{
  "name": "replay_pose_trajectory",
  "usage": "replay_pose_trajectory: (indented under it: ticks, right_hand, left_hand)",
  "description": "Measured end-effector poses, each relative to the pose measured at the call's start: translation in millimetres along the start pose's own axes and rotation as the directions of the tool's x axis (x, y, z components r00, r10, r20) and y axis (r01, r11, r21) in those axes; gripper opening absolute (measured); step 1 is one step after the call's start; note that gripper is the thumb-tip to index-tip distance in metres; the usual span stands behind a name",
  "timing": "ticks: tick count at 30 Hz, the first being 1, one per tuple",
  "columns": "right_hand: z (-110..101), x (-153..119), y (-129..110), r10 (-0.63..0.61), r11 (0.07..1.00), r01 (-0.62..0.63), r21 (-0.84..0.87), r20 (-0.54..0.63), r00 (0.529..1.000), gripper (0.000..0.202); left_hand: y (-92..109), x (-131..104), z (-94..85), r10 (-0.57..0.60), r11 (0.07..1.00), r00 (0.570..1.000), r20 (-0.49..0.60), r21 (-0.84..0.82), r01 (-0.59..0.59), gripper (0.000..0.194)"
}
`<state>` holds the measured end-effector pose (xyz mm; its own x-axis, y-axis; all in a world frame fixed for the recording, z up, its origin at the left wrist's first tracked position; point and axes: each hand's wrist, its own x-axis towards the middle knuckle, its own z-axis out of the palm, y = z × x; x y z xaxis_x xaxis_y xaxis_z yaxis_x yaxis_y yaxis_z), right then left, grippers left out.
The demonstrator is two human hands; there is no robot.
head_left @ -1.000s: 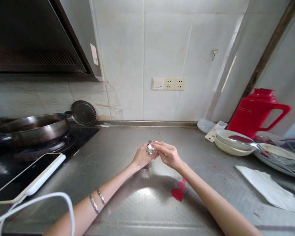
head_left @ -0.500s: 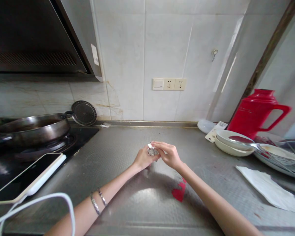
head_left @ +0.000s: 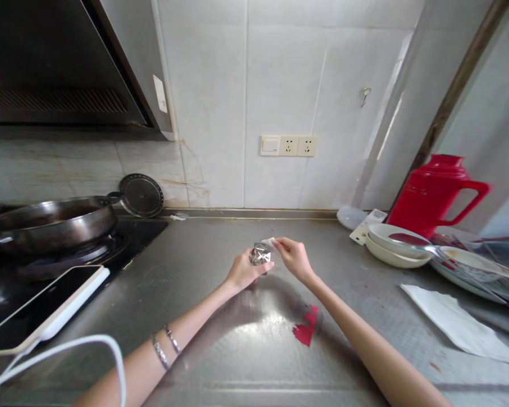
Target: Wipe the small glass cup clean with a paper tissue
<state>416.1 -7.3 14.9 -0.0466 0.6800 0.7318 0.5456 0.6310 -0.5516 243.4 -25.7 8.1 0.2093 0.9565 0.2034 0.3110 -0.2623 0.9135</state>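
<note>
My left hand [head_left: 242, 271], with two silver bracelets on the forearm, is closed round a small shiny silver object [head_left: 261, 257]. The object looks crumpled or faceted, and the fingers hide part of it. Just to its right, my right hand [head_left: 294, 257] pinches a small white piece [head_left: 268, 242] at the object's upper edge. It may be paper or tissue; I cannot tell whether it is joined to the object. Both hands are above the metal counter [head_left: 212, 237]. Nearer to me, a torn red scrap [head_left: 306, 328] lies on the counter.
On the left are a pan [head_left: 55, 223] on the stove and a phone [head_left: 42, 308] with a white cable [head_left: 95, 339]. To the right stand a red thermos [head_left: 428, 195], stacked bowls [head_left: 396, 257] and a dish [head_left: 453, 274], with a white tissue [head_left: 458, 325] in front.
My right hand has drawn back from over the silver object and now pinches the white piece at its edge. More of the object's shiny top shows. The view has shifted slightly.
</note>
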Motion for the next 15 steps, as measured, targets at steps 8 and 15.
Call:
replay_pose_trajectory:
  ticks: [8, 15]
  right_hand:
    - [3, -2, -4, 0.031, 0.940, -0.110, 0.324, 0.239, 0.971, 0.021]
    - [8, -12, -12, -0.045, 0.839, -0.243, 0.487, 0.507, 0.861, 0.076]
  left_hand:
    - [-2, 4, -0.7, -0.066, 0.987, 0.995, 0.069, -0.143, 0.076, 0.043]
    - [3, 6, -3.7, -0.160, 0.952, 0.976, 0.145, -0.237, 0.191, 0.049]
